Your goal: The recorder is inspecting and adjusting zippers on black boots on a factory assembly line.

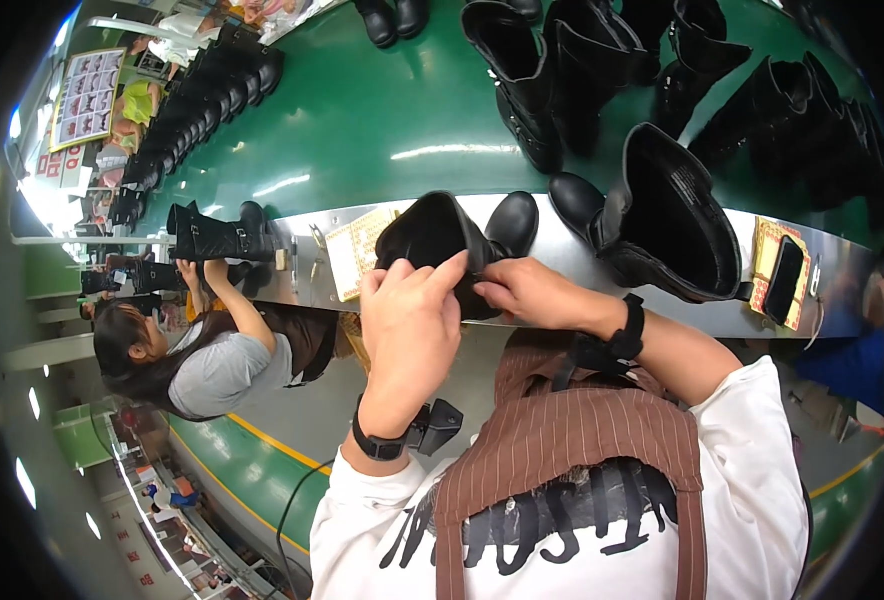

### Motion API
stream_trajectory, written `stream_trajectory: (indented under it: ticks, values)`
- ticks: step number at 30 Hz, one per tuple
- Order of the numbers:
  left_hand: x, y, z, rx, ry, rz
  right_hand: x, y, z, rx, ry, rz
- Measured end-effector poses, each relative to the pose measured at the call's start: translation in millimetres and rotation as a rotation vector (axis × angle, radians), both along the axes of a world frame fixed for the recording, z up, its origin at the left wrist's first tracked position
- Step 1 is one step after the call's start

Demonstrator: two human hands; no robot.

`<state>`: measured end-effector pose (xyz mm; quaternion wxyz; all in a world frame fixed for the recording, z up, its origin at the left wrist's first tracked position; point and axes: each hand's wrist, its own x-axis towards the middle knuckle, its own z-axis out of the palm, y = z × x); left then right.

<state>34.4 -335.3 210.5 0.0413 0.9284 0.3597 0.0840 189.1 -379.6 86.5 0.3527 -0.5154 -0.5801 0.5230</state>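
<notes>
A black boot (511, 226) stands on the metal strip at the table's near edge, its shaft opening tipped toward me and its toe pointing away to the right. My left hand (412, 325) is closed on the near side of the shaft, with fingers at the rim. Against the shaft's right side my right hand (534, 294) is pinched, thumb and fingers together; the small part between the fingertips is hidden. Just right of it stands another black boot (617, 235), its wide opening facing up.
Several black boots (522, 90) stand across the green tabletop (362, 110), with a long row (202, 100) at far left. A phone (784, 280) rests on patterned paper at right; a paper sheet (354, 250) lies at left. A co-worker (217, 355) handles a buckled boot (212, 235).
</notes>
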Motion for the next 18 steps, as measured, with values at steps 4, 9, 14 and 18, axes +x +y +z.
stream_trajectory:
  ticks: [4,9,14,18]
  values:
    - [-26.8,-12.2,-29.2,0.351,-0.116,0.157,-0.7,1.2,-4.1,-0.064,0.186,0.069]
    - [-88.9,-37.3,-119.8,0.148,-0.576,0.301,10.8,-1.5,-2.5,-0.172,0.268,0.105]
    - [-67.7,-36.0,-252.6,-0.711,-0.455,0.478,9.0,-0.9,1.8,-0.173,0.200,0.143]
    - [-43.0,-28.4,-290.4,-0.885,-0.184,0.595,3.0,-3.7,8.6,0.260,0.109,0.097]
